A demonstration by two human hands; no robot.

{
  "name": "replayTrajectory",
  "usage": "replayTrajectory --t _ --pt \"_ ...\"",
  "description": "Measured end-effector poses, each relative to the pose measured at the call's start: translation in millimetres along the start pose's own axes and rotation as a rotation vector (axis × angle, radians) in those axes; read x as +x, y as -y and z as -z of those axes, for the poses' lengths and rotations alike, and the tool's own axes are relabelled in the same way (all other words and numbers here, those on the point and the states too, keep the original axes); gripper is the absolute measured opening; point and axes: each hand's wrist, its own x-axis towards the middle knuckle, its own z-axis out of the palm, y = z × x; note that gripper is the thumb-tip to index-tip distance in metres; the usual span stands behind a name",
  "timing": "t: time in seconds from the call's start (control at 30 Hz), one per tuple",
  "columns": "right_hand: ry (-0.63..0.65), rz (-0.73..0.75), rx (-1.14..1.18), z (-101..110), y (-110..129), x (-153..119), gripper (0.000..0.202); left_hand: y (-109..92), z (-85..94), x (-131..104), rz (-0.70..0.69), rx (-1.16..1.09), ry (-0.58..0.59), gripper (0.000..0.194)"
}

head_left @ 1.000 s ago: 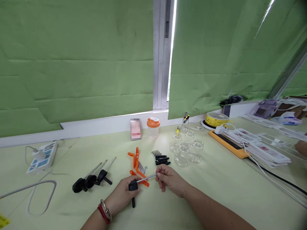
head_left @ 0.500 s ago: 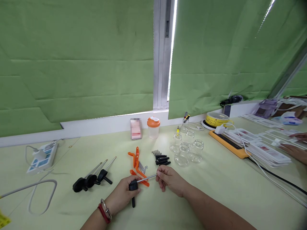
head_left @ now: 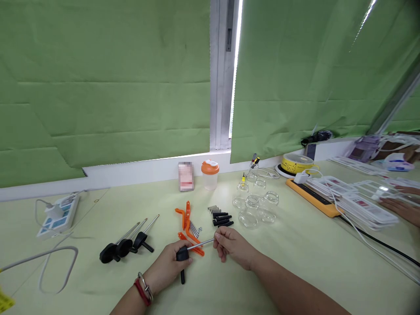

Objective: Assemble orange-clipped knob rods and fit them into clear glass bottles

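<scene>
My left hand [head_left: 172,262] is closed around a black plastic head [head_left: 182,254] with a peg-like arm pointing down. A thin metal rod [head_left: 200,244] runs from this head to the right, and my right hand [head_left: 234,246] pinches its far end; the tip is hidden by the fingers. Beneath and behind the rod lie orange plastic levers [head_left: 188,215]. Metal pins [head_left: 194,229] rest beside them. Several black tubes [head_left: 222,218] and small springs [head_left: 214,209] lie just beyond my right hand. To the left lie three similar black heads with rods [head_left: 125,247].
Clear glass jars [head_left: 252,212] stand right of centre, one holding tools. At the back are an orange-lidded cup [head_left: 210,175] and a blurred box [head_left: 186,176]. Power strips lie left [head_left: 61,214] and right [head_left: 313,197]. Another person's hand [head_left: 398,205] is by stacked white panels.
My hands and the rod stay in nearly the same place. At the far right, the other person's hand has shifted slightly among the white panels.
</scene>
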Motion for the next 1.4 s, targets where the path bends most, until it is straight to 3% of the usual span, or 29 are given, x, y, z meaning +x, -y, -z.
replayTrajectory --t 0.2,1.13,1.4 --pt "0.026 0.044 0.087 0.5 0.1 0.6 0.031 3.4 0.2 1.3 0.003 0.005 -0.003 0.035" --pt "0.01 -0.026 -0.03 1.0 1.0 -0.6 0.036 4.7 0.8 0.9 -0.007 0.019 -0.003 0.033" --pt "0.02 0.036 0.053 -0.4 1.9 -0.9 0.033 5.7 0.7 1.7 -0.018 0.012 -0.006 0.034"
